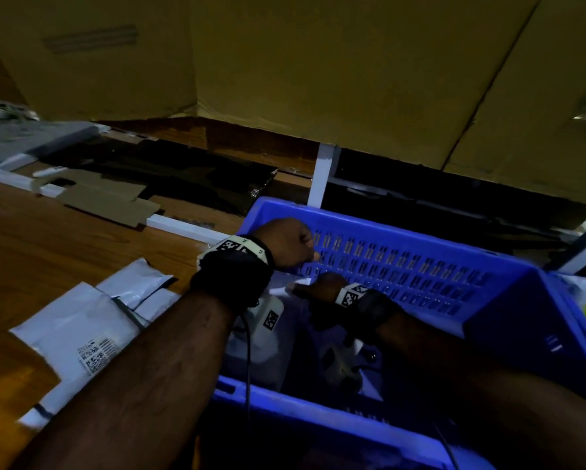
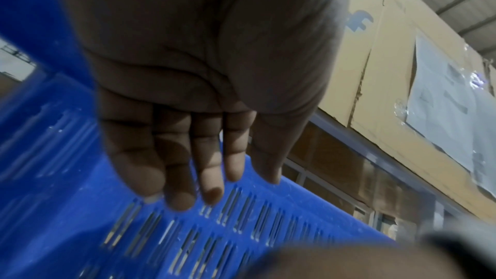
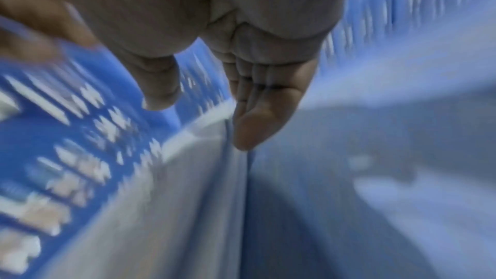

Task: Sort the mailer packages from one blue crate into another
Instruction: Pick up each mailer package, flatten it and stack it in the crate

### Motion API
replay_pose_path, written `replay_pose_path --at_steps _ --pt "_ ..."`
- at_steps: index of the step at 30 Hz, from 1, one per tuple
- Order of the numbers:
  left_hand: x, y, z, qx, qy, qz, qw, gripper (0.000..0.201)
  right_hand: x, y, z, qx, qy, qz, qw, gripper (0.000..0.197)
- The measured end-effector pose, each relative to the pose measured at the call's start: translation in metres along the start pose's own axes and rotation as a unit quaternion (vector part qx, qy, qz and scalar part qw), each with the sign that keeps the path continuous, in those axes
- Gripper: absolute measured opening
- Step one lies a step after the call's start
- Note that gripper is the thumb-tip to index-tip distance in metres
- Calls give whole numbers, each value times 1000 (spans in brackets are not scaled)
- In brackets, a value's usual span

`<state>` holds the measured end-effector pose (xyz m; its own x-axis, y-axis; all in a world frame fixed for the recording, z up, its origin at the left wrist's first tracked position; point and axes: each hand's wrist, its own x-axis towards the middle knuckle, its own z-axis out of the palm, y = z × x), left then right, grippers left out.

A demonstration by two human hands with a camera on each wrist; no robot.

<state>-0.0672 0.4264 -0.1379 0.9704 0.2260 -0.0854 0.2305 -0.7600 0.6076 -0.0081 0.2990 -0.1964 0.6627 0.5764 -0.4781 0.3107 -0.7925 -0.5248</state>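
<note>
Both hands down in the slotted blue plastic crate (image 1: 403,266): my left hand (image 2: 188,114) open above the wall, my right hand (image 3: 241,92) open, reaching for a white plastic mailer (image 1: 284,290) inside.

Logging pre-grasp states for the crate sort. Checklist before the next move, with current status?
1. Left hand unloaded: ok, fingers straight by the slotted wall of the blue plastic crate.
2. Right hand unloaded: ok, open, nothing pinched.
3. White plastic mailer package within the right hand's reach: ok, it lies in the crate just below that hand.
4. Right hand touching the mailer: cannot tell, the right wrist view is blurred.
5. Destination crate located: cannot tell.
</note>
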Motion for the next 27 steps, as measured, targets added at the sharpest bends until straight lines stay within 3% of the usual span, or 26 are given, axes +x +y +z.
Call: replay_pose_path --at_steps 3,5,9,15,18,21,25,27 --pt "-3 4 -1 -28 36 25 999 15 -13 5 -24 84 49 -11 995 32" --pt "-5 9 -1 -53 52 56 996 14 -30 7 -46 81 70 -19 994 31" --pt "-7 33 -7 -9 29 99 995 13 -73 17 -94 132 98 -61 984 32" --pt "-10 129 -17 71 -32 182 980 20 -149 44 -164 138 141 -80 977 27" --pt "-9 182 -6 73 -23 233 969 18 -187 69 -194 95 182 -87 975 29" --pt "-4 222 17 46 17 247 968 18 -220 107 -223 67 242 -59 966 29" --pt "13 260 62 18 39 262 964 13 -245 174 -250 26 253 11 967 32" --pt "20 273 85 15 37 256 966 11 -247 209 -257 -51 258 56 963 32"
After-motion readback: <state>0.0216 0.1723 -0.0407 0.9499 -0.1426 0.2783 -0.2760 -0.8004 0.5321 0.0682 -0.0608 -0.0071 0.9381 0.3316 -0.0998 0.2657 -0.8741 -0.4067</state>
